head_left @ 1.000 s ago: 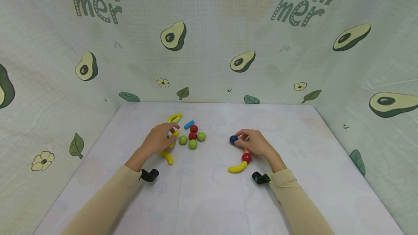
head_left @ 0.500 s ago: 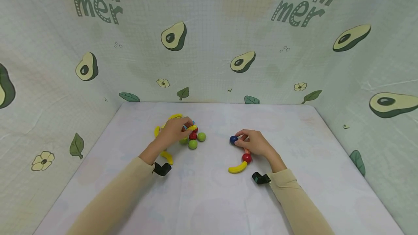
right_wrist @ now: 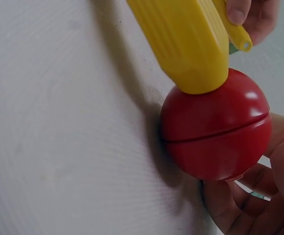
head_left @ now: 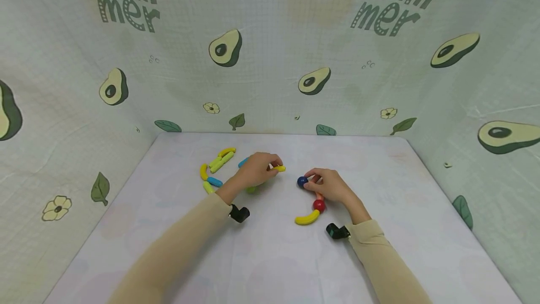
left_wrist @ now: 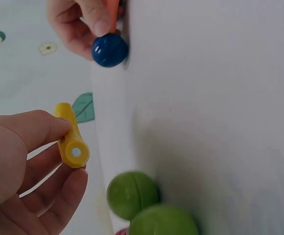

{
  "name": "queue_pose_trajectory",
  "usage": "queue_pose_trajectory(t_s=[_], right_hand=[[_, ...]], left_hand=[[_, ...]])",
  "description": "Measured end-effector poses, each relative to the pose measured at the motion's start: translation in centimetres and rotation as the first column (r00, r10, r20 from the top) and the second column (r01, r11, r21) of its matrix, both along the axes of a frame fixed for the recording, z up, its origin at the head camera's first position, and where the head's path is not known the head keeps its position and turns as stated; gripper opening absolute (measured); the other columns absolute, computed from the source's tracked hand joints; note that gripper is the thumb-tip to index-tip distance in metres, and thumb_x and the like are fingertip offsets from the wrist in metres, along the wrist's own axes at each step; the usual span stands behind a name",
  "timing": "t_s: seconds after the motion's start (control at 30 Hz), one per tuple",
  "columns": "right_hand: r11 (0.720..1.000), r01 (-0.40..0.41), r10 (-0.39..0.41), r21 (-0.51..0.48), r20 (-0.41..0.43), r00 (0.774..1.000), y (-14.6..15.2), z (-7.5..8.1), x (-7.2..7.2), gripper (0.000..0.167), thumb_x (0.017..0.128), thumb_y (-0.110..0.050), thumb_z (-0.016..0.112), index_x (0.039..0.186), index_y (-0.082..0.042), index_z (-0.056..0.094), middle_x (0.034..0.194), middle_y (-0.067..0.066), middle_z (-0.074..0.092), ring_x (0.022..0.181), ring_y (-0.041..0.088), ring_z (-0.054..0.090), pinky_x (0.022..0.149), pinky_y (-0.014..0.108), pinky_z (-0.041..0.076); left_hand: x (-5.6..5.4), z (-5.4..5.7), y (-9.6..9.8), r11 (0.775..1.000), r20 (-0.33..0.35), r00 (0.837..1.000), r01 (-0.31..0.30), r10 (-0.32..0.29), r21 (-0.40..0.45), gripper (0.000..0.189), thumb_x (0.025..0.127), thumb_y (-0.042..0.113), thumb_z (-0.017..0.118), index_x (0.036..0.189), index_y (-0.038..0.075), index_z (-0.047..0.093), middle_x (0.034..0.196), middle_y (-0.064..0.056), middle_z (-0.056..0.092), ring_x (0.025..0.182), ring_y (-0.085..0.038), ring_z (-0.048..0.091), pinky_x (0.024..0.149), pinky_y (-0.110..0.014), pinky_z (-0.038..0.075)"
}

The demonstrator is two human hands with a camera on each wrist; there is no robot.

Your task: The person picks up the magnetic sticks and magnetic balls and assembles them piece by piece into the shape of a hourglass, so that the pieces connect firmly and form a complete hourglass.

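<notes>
My left hand (head_left: pixel 258 169) pinches a yellow curved magnetic rod (left_wrist: pixel 74 137) between thumb and fingers, raised above the table, its end with a small metal disc showing in the left wrist view. To its right, my right hand (head_left: pixel 329 184) holds a dark blue ball (head_left: pixel 302 182) at the end of a joined chain. From that ball an orange rod (head_left: pixel 319 196), partly hidden by the fingers, leads to a red ball (right_wrist: pixel 217 127). A second yellow curved rod (head_left: pixel 307 218) extends from the red ball toward the near left, lying on the table.
Left of my left hand lie loose pieces: light green rods (head_left: pixel 221 162), a blue rod (head_left: pixel 215 182) and yellow curved rods (head_left: pixel 204 171). Green balls (left_wrist: pixel 133 195) sit beneath the left hand, mostly hidden in the head view. A printed cloth (head_left: pixel 270 83) stands behind the white table (head_left: pixel 270 257).
My left hand has picked a yellow curved rod from the left pile and carried it rightward over the balls, toward the blue ball. My right hand and its chain stay in place.
</notes>
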State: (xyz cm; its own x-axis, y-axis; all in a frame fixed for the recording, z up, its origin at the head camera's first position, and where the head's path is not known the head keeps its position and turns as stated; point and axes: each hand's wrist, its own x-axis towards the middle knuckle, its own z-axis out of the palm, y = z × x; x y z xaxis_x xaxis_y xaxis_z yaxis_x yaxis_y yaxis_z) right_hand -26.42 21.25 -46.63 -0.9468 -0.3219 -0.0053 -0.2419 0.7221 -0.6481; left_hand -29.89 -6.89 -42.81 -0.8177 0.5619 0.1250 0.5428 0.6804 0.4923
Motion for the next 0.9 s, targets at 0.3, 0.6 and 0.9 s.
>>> queue_pose_trajectory(t_s=[0.3,0.6,0.9], right_hand=[[1.0,0.008,-0.008,-0.01,0.002,1.0,0.2,0.0,0.0,0.032,0.099,-0.029,0.078,0.125,-0.011,0.073,0.099,0.005,0.072,0.08,0.018,0.062,0.072,0.03,0.052],[1.0,0.009,-0.009,-0.012,-0.002,1.0,0.3,0.2,0.0,0.031,0.1,-0.028,0.078,0.124,-0.01,0.073,0.099,0.005,0.073,0.081,0.018,0.062,0.072,0.032,0.051],[0.999,0.027,-0.027,-0.017,0.02,0.999,0.2,0.2,0.0,0.031,0.099,-0.028,0.078,0.124,-0.01,0.073,0.097,0.006,0.071,0.076,0.018,0.06,0.066,0.03,0.05]], left_hand=[[-0.1,-0.8,3.2,0.998,0.041,0.999,0.034,-0.032,-0.058,0.021,0.104,0.01,0.069,0.124,0.013,0.075,0.118,-0.004,0.076,0.112,-0.023,0.068,0.103,-0.037,0.055],[-0.3,-1.7,4.3,0.994,0.047,0.998,0.046,-0.042,-0.097,0.022,0.105,0.014,0.069,0.126,0.015,0.076,0.121,-0.001,0.075,0.113,-0.021,0.068,0.105,-0.034,0.055],[-0.2,-2.0,4.8,0.994,0.04,0.998,0.054,-0.051,-0.09,0.022,0.105,0.013,0.068,0.126,0.015,0.075,0.122,-0.002,0.075,0.114,-0.019,0.066,0.106,-0.036,0.054]])
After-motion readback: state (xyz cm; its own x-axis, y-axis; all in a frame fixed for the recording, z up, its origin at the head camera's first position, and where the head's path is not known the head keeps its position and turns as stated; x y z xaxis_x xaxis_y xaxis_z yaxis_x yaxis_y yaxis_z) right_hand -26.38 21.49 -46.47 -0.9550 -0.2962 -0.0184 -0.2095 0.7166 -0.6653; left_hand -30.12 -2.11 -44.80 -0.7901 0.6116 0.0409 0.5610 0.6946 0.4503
